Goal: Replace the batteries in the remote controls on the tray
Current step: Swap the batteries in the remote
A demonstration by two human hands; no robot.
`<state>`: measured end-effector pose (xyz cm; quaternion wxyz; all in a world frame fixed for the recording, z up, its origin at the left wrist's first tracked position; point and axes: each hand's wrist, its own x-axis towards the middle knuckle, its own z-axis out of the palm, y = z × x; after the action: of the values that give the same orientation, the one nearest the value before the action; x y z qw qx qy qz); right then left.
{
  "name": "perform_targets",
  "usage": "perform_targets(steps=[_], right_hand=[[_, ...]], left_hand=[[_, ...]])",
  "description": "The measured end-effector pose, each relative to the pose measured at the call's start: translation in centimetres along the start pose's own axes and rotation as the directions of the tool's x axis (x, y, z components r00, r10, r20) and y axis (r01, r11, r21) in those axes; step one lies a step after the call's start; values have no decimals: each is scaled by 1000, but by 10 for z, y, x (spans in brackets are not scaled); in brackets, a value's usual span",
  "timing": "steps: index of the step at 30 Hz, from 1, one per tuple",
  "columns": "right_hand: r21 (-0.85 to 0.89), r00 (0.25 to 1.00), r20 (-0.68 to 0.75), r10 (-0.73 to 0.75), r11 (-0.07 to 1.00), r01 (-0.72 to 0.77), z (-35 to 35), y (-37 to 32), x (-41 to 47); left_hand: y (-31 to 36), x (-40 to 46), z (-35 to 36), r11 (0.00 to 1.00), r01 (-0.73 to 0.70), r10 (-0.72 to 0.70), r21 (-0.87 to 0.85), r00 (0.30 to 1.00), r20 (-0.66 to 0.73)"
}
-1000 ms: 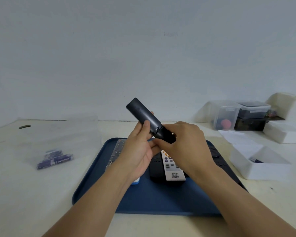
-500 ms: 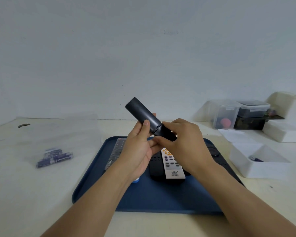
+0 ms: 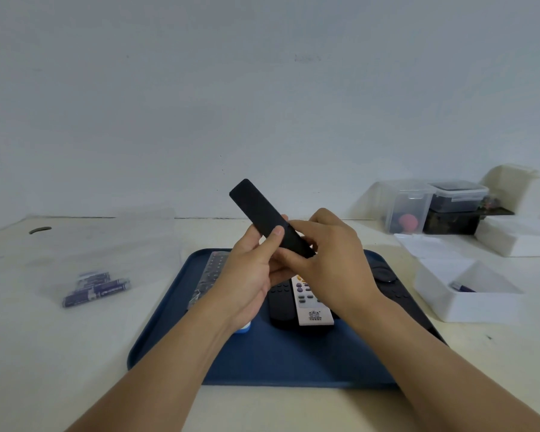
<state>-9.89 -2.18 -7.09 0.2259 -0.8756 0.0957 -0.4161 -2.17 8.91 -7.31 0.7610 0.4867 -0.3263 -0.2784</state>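
A slim black remote (image 3: 258,210) is held tilted above the blue tray (image 3: 281,357), its far end pointing up and left. My left hand (image 3: 250,272) grips its middle, thumb across the back. My right hand (image 3: 331,260) pinches the lower end, where the back cover lies flush with the body. On the tray under my hands lie a white remote (image 3: 310,304), a black remote (image 3: 279,304), a grey remote in clear wrap (image 3: 211,272) and another black remote (image 3: 384,275) at the right. Purple batteries (image 3: 95,288) lie in a clear bag at the left.
A white open box (image 3: 462,291) holding one battery stands right of the tray. Clear lidded containers (image 3: 434,207) and white boxes (image 3: 518,238) sit at the back right by the wall. A small blue-and-white object (image 3: 242,328) peeks out under my left wrist.
The gap at the held remote's lower end, open a second ago, has closed as my right hand slid the cover up. The remote also turned a little.
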Motion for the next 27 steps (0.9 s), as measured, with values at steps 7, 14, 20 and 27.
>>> perform_targets(steps=[7,14,20,27], right_hand=[[96,995,103,15,995,-25,-6,5,5],[364,886,461,-41,920,-147,-24,23,13],[391,919,395,11,903,-179,-10,21,9],[367,915,402,43,908,-204,-13,17,7]], left_hand=[[2,2,1,998,52,-51,40,998,-23],[4,4,0,991,119,-124,-64,989,-84],[5,1,6,968,135,-156,-210,984,-83],[6,-4,10,976,130,-152,-175,981,-122]])
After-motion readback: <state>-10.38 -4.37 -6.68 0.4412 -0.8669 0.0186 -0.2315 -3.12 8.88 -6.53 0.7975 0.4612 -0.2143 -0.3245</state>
